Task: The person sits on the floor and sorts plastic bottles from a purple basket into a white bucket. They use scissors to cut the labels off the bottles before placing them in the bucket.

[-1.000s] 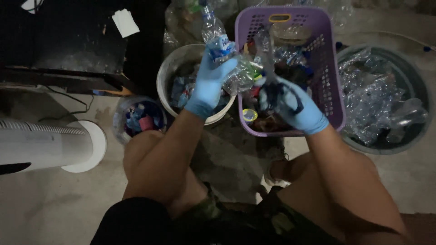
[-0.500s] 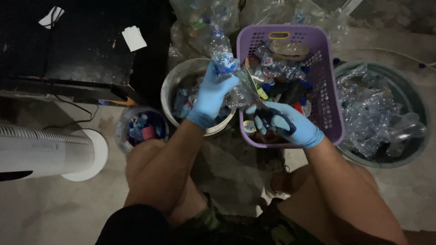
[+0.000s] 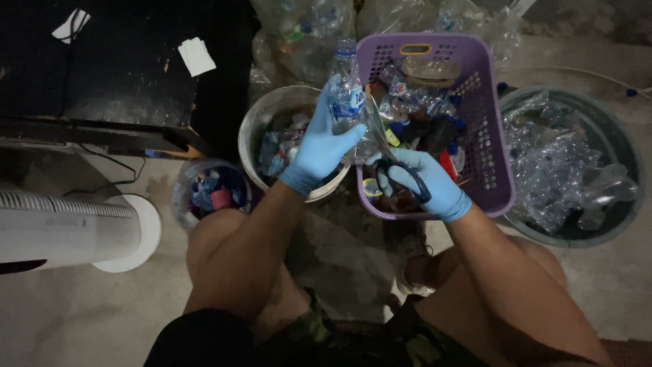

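My left hand, in a blue glove, grips a clear plastic bottle with a blue label, held upright above the metal bucket. My right hand, also gloved in blue, holds a pair of scissors with dark handles, its blades pointing up toward the bottle's side. Both hands hover over the near left corner of the purple plastic basket, which is full of bottles and scraps.
A small container of bottle caps stands at the left by my knee. A round green tub of clear crushed plastic sits at the right. A dark cabinet and a white fan base are at the left. Bags of bottles lie behind.
Both hands have stayed together over the basket's corner. The bottle now stands more upright in my left hand, and my right hand has come nearer to it with the scissors.
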